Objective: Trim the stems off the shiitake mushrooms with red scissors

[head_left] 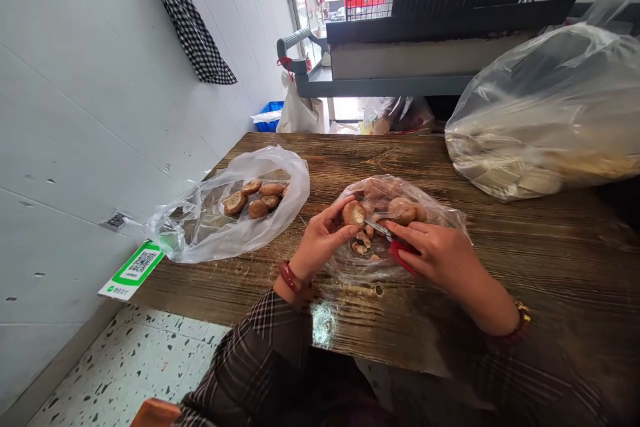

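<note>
Pinched between thumb and fingers, a mushroom (354, 213) sits in the left hand (320, 240), its pale stem side turned toward the right hand (440, 255). That hand is wrapped around the red handles of the scissors (404, 257), whose blades point left and reach the stem; whether they are parted or closed is too small to tell. The mushroom is held just above a clear bag (440, 210) spread on the wooden table (360, 152). More mushrooms (401, 211) lie at this bag, behind the scissors, and small cut pieces (360, 249) lie below the held one.

To the left, well apart from the hands, a white bag (295, 173) lies open with several whole mushrooms inside. Its gathered end touches a green card (135, 268) with a printed code at the table's left edge. A big bag (545, 127) of pale contents stands at the far right.
</note>
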A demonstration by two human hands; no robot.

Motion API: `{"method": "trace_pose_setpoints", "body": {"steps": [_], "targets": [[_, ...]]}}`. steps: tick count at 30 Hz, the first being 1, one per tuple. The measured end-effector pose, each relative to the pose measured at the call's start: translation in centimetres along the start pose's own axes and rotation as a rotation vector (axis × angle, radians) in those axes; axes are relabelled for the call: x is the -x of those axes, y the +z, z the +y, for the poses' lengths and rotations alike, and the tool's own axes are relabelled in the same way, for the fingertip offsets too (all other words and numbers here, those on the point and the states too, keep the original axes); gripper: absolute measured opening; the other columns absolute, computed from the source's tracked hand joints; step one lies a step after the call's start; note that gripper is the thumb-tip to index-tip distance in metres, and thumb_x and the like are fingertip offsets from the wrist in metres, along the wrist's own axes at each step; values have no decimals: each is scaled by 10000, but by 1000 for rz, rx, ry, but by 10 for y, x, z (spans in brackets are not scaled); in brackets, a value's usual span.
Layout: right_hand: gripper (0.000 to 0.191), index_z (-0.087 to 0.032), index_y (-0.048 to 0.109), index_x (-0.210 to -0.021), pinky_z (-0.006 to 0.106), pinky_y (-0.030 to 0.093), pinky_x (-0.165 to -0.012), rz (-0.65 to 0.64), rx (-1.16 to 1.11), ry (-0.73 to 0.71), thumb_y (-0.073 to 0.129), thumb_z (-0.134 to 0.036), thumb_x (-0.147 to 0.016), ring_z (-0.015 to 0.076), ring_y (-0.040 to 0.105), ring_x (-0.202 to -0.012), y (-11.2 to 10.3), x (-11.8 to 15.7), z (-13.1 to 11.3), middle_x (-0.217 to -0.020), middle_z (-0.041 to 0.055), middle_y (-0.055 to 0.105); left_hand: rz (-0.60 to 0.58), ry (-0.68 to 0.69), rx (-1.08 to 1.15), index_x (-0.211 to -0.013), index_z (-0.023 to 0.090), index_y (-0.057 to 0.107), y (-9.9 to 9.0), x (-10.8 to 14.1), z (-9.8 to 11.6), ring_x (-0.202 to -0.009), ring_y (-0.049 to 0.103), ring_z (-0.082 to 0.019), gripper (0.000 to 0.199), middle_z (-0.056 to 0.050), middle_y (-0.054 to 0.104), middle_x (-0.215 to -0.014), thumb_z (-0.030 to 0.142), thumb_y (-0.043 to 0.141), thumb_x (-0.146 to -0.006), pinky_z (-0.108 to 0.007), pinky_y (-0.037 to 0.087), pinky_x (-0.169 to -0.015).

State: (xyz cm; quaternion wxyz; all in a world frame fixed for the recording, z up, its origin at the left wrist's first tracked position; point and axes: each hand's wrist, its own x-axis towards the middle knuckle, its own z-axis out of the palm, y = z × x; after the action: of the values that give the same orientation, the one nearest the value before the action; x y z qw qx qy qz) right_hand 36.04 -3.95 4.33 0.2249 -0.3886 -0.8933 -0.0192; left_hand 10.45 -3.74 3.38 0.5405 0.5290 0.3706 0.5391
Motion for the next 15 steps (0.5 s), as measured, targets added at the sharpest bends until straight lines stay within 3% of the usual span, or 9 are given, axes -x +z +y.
{"method": "trace_pose_setpoints", "body": {"steps": [5, 9, 15], "targets": [[383, -175, 710, -1344, 382, 568, -722, 65, -87, 0, 639, -253, -975, 267, 738, -902, -2, -4, 2, -1066, 118, 789, 67, -28, 213, -1255, 222, 730, 2, -1, 1, -854, 661, -138, 507, -58, 762, -1114, 363, 889, -794, -202, 513, -651], [395, -181, 698, -1350, 456, 586, -869, 107, -131, -33, 654, -271, -968, 303, 715, -1037, -2, -5, 4, -1121, 140, 767, 123, -77, 300, -1144, 197, 775, 3, -1, 2, -745, 604, -108, 454, -49, 739, -1023, 463, 881, -790, -202, 477, -586], [391, -165, 710, -1341, 458, 580, -872, 105, -127, -43, 655, -261, -965, 297, 714, -997, 2, -4, 2, -1097, 143, 769, 81, -130, 269, -1117, 163, 807, 5, 0, 1, -710, 587, -118, 524, -66, 746, -919, 541, 879, -762, -205, 445, -551]]}}
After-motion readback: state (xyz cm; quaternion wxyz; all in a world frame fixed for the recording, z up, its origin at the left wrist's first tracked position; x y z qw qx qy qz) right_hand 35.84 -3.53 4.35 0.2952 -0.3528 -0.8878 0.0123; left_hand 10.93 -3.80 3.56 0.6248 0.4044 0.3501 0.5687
